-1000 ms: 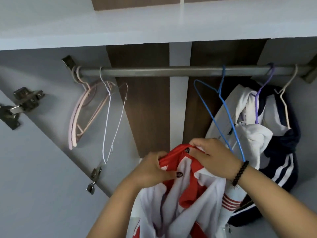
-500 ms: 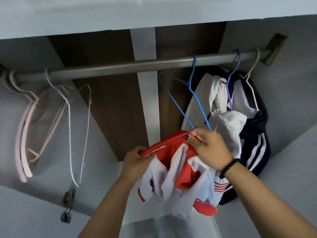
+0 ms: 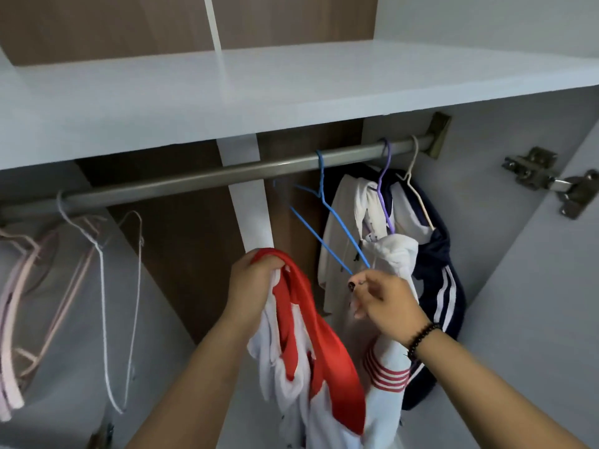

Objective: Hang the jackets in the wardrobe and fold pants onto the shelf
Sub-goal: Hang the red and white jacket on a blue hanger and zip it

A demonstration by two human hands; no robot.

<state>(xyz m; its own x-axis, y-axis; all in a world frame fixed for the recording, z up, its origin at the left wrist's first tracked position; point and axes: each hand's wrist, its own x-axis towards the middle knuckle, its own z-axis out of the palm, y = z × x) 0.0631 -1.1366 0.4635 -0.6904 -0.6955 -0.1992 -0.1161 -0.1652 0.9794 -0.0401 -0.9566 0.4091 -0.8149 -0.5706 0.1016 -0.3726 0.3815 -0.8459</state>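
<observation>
My left hand (image 3: 256,280) grips the collar of a red and white jacket (image 3: 311,367), which hangs down below it in front of the wardrobe. My right hand (image 3: 382,299) has its fingers pinched on the lower end of an empty blue wire hanger (image 3: 324,218) that hangs from the metal rail (image 3: 201,183). To the right on the rail, a white jacket (image 3: 346,228) hangs on a purple hanger and a navy jacket (image 3: 440,277) with white stripes on a cream hanger.
Empty pink and white hangers (image 3: 97,280) hang at the rail's left end. A white shelf (image 3: 259,102) runs above the rail. A door hinge (image 3: 547,176) sticks out at the right on the wardrobe's side wall.
My right hand let go of the jacket's collar and moved up to the blue hanger. My left hand alone now holds the jacket. The camera tilted up, showing the shelf top.
</observation>
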